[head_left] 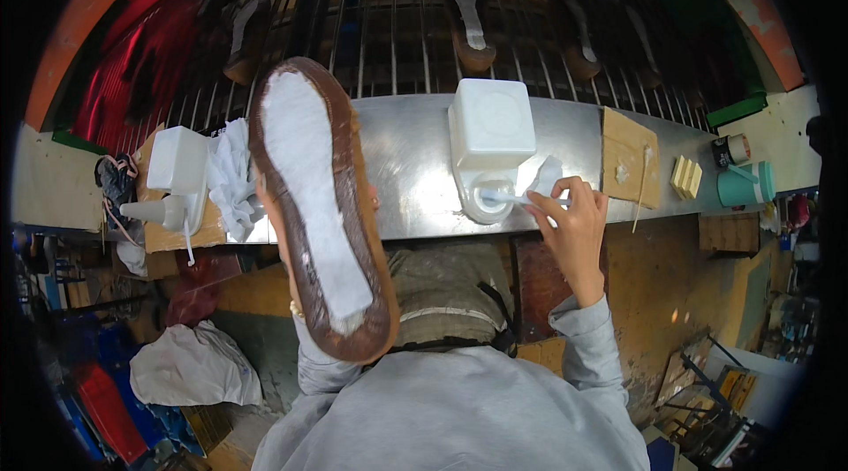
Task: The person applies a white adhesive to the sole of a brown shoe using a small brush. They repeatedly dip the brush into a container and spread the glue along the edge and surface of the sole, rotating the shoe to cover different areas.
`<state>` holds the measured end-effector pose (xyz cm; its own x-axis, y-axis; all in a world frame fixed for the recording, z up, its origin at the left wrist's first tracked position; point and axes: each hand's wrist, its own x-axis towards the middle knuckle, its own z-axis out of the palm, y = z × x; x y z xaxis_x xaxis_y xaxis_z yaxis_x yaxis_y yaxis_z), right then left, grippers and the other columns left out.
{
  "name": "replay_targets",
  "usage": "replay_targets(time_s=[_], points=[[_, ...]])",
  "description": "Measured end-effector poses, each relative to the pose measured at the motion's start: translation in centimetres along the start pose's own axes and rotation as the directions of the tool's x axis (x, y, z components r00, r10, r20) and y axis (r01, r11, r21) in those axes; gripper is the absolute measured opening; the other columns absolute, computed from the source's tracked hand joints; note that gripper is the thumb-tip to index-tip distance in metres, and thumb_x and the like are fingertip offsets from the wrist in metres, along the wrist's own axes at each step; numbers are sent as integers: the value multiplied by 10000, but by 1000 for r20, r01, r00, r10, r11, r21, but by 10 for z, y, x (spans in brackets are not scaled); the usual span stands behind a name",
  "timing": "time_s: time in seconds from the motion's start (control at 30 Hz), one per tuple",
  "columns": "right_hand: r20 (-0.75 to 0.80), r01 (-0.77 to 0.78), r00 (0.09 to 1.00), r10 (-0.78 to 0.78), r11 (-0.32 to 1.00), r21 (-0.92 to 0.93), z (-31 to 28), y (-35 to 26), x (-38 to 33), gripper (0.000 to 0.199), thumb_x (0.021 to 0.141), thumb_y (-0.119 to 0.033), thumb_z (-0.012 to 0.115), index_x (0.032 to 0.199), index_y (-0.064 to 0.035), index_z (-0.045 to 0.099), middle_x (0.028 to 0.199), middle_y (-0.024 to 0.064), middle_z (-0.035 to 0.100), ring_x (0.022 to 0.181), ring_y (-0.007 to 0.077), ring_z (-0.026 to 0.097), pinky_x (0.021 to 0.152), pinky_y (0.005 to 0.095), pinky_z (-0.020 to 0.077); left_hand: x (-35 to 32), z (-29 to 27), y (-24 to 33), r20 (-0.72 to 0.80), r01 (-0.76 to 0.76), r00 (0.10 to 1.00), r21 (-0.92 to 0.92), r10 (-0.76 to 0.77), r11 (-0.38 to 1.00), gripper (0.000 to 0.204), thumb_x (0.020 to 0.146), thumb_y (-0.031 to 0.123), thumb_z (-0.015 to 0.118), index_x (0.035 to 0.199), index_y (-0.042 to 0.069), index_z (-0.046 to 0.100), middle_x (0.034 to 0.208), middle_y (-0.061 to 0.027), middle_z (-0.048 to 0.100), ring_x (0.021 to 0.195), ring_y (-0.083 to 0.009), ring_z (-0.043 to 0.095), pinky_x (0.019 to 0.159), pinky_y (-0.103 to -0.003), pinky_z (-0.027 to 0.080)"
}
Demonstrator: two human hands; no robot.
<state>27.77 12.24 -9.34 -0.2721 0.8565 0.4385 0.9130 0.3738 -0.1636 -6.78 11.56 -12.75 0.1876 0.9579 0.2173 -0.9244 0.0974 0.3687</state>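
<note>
A brown shoe upper (pixel 353 215), sole side up with a pale grey-white filler strip (pixel 309 166) along its middle, is gripped in my left hand (pixel 277 231). The shoe hides most of that hand; only fingers and palm edge show at its sides. Between thumb and fingertips, my right hand (pixel 576 228) pinches a slim pale brush (pixel 526 199). The brush tip reaches into the round mouth of a white glue pot (pixel 495 118) standing on the metal ledge (pixel 406 171); its bristles are hidden.
Beyond the ledge runs a conveyor of metal rods (pixel 389 47), carrying more shoes (pixel 468 21). A second white pot (pixel 177 158) and crumpled cloth (pixel 231 180) stand left. Cardboard (pixel 629 158), yellowish blocks (pixel 685 178) and a teal cup (pixel 745 185) sit right.
</note>
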Motion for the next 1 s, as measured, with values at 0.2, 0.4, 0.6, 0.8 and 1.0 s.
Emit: replay_targets(time_s=[0.2,0.4,0.6,0.8,1.0], points=[[-65,-89,994,91,996,32,5,5,-11,218,713,-187,847,923,-176,786,902,36,500,882,210,519,787,367,348,21,-23,6,352,-109,932,45,86,993,433,1027,330,462,1263,-16,573,1210,-141,602,875,-256,646,1025,-423,416],[-35,-423,883,467,828,367,2,-7,-27,89,793,-161,815,877,-136,802,843,40,415,655,157,434,578,296,330,18,11,14,-251,-248,910,309,331,918,489,1041,377,457,1395,41,482,1377,-137,517,1141,-237,559,1125,-386,351],[-185,-112,923,336,696,709,-46,-30,33,178,803,-112,793,978,-89,816,827,-18,423,669,84,392,557,238,304,13,73,-18,-537,-72,697,606,475,792,666,1048,572,347,1513,94,349,1467,-86,451,1330,-227,452,1129,-369,360],[-306,119,952,23,892,436,-74,-57,112,417,609,-313,883,970,-117,821,848,10,412,804,180,427,683,299,322,4,103,-26,-386,52,871,686,303,725,658,1038,586,319,1483,107,384,1356,-106,538,1224,-233,562,1037,-371,477],[-350,526,841,-413,775,350,-99,-63,110,381,606,-320,896,965,-208,829,824,-8,440,720,156,451,574,289,325,-6,105,-18,-419,8,870,539,260,842,657,1039,587,298,1476,105,393,1357,-109,545,1201,-218,578,1004,-376,505]])
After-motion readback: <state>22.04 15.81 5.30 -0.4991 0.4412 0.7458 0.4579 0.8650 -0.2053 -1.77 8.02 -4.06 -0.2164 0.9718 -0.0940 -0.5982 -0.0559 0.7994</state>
